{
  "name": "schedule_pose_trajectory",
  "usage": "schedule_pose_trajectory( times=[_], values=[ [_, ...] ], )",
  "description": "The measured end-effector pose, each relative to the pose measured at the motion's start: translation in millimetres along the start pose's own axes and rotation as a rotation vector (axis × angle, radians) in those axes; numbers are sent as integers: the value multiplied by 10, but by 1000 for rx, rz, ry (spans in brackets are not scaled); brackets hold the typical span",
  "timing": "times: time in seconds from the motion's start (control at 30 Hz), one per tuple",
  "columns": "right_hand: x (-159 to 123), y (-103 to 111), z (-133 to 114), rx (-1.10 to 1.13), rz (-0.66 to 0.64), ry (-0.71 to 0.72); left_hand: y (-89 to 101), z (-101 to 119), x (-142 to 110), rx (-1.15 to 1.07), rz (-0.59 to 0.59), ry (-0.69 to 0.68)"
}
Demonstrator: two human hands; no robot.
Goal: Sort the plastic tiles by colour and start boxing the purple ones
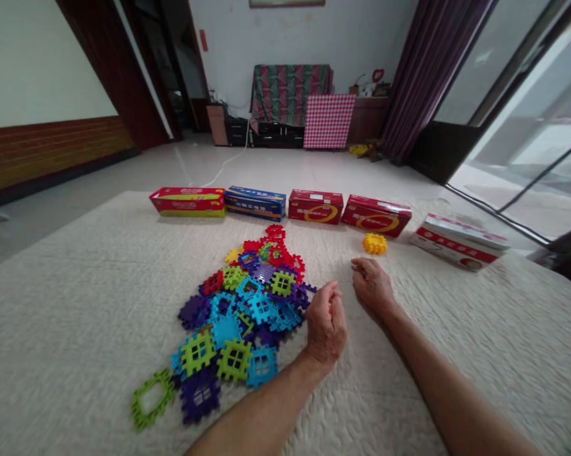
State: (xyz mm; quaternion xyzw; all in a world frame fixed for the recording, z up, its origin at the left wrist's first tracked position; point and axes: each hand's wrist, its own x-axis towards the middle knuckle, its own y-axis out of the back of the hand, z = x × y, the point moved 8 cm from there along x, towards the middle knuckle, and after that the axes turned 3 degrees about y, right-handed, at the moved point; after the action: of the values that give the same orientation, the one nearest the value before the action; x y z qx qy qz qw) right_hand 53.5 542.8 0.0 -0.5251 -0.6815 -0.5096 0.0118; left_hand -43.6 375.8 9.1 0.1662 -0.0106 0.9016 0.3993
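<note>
A heap of coloured square interlocking plastic tiles (pixel 240 310) lies on a cream quilted mat (pixel 86 297); green, blue, purple, red and yellow ones show. My left hand (pixel 326 323) rests on the mat right beside the heap's right edge, its fingers curled loosely with nothing visible in them. My right hand (pixel 371 284) lies a little further right, fingers bent and pressed to the mat, nothing seen in it. A small yellow block of joined tiles (pixel 375 243) sits just beyond my right hand.
Several cardboard boxes line the mat's far edge: a red and yellow box (pixel 188 201), a blue box (pixel 254 202), two red boxes (pixel 315 206) and a white and red box (pixel 458 240) at the right. A lone green frame tile (pixel 151 399) lies near left. Glass doors stand to the right.
</note>
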Motion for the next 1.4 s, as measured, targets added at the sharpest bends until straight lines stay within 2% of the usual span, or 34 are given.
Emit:
schedule_pose_trajectory(
  times=[0.1,0.2,0.27,0.4,0.47,0.53,0.57,0.63,0.73,0.83,0.93,1.13,1.4],
  values=[
    [-9,-21,-5,-53,36,-1,67,141,57,9,29,-26],
    [-6,-2,12,-48,49,0,303,264,276,69,68,-20],
    [-10,19,34,-31,61,-9,583,255,537,138,84,50],
    [-16,31,49,-2,67,-5,1414,112,1178,307,203,212],
    [-15,26,47,-5,59,-1,1770,36,1472,565,212,258],
    [-14,27,49,-10,58,-6,1999,-118,1683,894,141,363],
    [-15,30,51,-10,61,-9,2074,-204,1749,951,117,409],
    [-17,38,54,-1,70,-12,2125,-383,1822,1026,53,483],
    [-21,38,55,13,75,-6,2050,-606,1853,1070,-41,546],
    [-24,40,51,13,77,-2,1969,-737,1891,1116,-101,574],
    [-26,53,33,16,83,1,1973,-823,1942,1133,-111,604],
    [-21,62,13,24,83,-16,2074,-968,1889,753,40,674],
    [-21,63,21,43,87,-20,1889,-785,1774,406,3,656]
  ],
)
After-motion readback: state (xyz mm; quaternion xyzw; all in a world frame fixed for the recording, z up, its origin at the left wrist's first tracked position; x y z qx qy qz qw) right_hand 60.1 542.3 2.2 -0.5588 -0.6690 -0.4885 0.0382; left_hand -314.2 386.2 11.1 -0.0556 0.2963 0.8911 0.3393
